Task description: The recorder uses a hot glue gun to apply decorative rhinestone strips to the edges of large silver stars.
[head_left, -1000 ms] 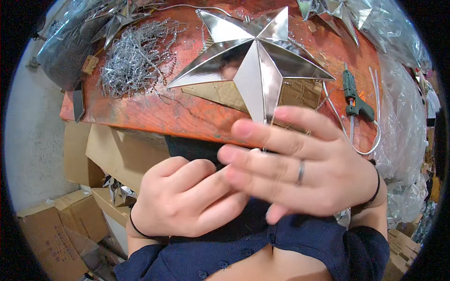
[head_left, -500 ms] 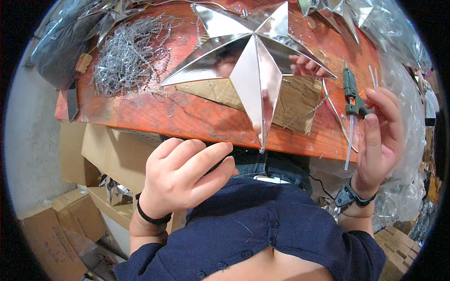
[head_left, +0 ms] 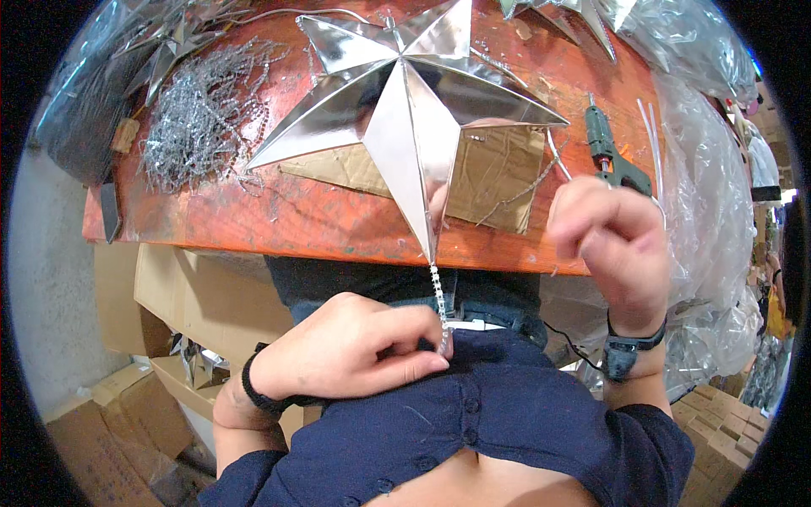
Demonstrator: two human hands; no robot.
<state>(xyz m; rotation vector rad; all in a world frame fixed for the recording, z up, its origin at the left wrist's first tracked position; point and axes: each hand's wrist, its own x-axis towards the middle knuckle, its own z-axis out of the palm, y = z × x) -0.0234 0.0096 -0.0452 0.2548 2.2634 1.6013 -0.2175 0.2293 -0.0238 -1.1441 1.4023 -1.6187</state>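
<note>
- A large, mirror-bright silver star with five pointed, ridged arms [head_left: 393, 127] lies raised face up on the red-painted wooden table [head_left: 211, 224], partly over brown cardboard [head_left: 498, 182]. Two shorter arms point to the far side, two long ones spread left and right, and the longest—lowest in view—reaches the table's near edge.
- A thin silver chain of small, shiny beads [head_left: 438, 290] runs from that lowest tip, slanting slightly right, to the fingers of the left hand [head_left: 363, 342]—its end there hidden.
</note>
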